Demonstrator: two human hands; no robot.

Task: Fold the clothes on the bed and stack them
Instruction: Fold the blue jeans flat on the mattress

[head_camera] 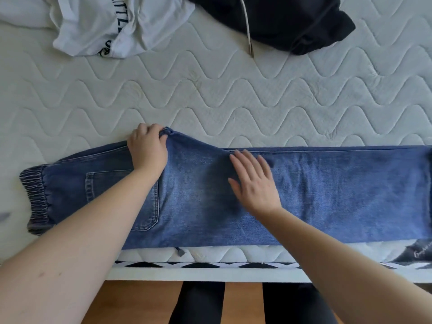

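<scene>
A pair of blue jeans [327, 195] lies lengthwise along the near edge of the bed, folded leg over leg, with the grey elastic waistband [35, 199] at the left and a back pocket facing up. My left hand [148, 150] grips the pointed crotch corner of the jeans at their far edge, fingers curled round the cloth. My right hand [253, 181] lies flat on the denim just right of it, fingers straight and spread.
A crumpled white shirt [98, 26] with black lettering lies at the far left of the quilted white mattress [233, 94]. A black hooded garment [280, 22] with a pale drawstring lies at the far middle. A dark cloth [418, 253] sits at the near right edge. Wooden floor shows below.
</scene>
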